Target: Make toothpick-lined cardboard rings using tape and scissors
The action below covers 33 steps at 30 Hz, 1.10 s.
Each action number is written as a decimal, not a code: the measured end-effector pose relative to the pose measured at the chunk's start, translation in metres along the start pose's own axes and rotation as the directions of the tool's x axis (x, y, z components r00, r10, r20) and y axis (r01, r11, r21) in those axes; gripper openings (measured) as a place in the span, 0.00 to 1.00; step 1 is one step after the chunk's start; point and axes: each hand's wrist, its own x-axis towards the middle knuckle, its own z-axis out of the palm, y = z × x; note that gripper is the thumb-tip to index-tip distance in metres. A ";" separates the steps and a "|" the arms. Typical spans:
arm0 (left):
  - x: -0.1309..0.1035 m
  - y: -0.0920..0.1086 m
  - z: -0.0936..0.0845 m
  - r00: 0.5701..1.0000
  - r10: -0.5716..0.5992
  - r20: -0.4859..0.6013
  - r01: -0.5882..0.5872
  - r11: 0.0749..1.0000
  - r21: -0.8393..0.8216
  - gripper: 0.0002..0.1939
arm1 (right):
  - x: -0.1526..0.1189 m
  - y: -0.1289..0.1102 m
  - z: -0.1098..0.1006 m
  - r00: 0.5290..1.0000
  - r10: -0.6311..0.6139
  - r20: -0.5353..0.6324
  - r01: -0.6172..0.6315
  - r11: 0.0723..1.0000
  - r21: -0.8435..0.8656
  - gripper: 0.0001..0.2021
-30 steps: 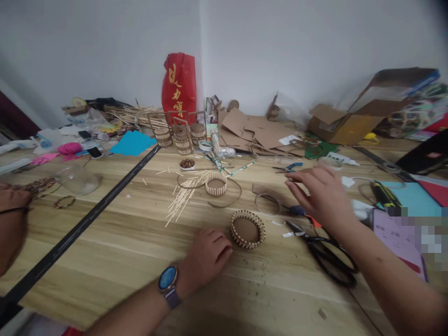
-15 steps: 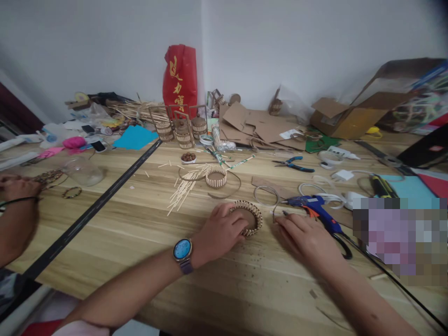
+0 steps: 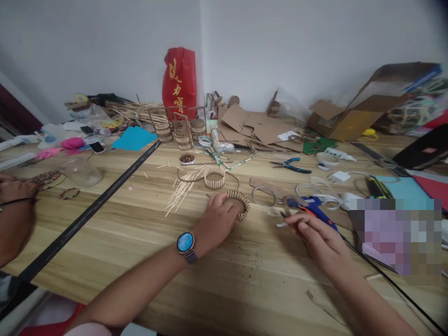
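Note:
My left hand [image 3: 219,217], a watch on its wrist, grips the left side of a low round basket [image 3: 246,207] with a wall of short sticks and a brown base. The basket rests on the table, its left part hidden by my fingers. My right hand [image 3: 311,231] is closed in a pinch on a thin brown strip [image 3: 288,206], blurred, beside the blue glue gun [image 3: 324,217]. A second small stick basket [image 3: 214,179] stands behind the first. Loose pale sticks [image 3: 184,189] are scattered to its left.
Pliers [image 3: 292,165], a metal ring [image 3: 264,197] and white cable lie at the right. Lidded stick baskets [image 3: 184,139] stand before a red bag [image 3: 179,79]. Cardboard pieces [image 3: 245,123] are piled behind. At far left are another person's hand [image 3: 17,191] and a clear jar [image 3: 82,171].
My left hand has moved slightly left and away from me with the round basket. My right hand has shifted right, bringing the strip beside the glue gun.

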 end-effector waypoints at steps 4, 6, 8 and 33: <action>-0.001 0.022 -0.017 0.989 0.066 -0.133 -0.096 0.965 -0.242 0.18 | -0.004 -0.019 0.003 0.974 0.145 0.176 -0.217 0.829 0.516 0.17; -0.003 0.037 -0.025 0.987 0.066 -0.146 -0.121 0.902 -0.414 0.22 | -0.008 -0.033 0.007 0.950 0.115 0.292 -0.282 0.720 0.634 0.19; -0.004 0.049 -0.028 0.996 -0.020 -0.084 -0.028 0.839 -0.544 0.27 | -0.011 -0.046 0.010 0.927 0.079 0.367 -0.326 0.656 0.681 0.22; -0.066 0.043 -0.071 0.918 -0.299 0.262 0.304 0.104 -0.947 0.08 | 0.005 0.002 0.004 0.779 0.608 0.154 -0.344 0.208 0.915 0.19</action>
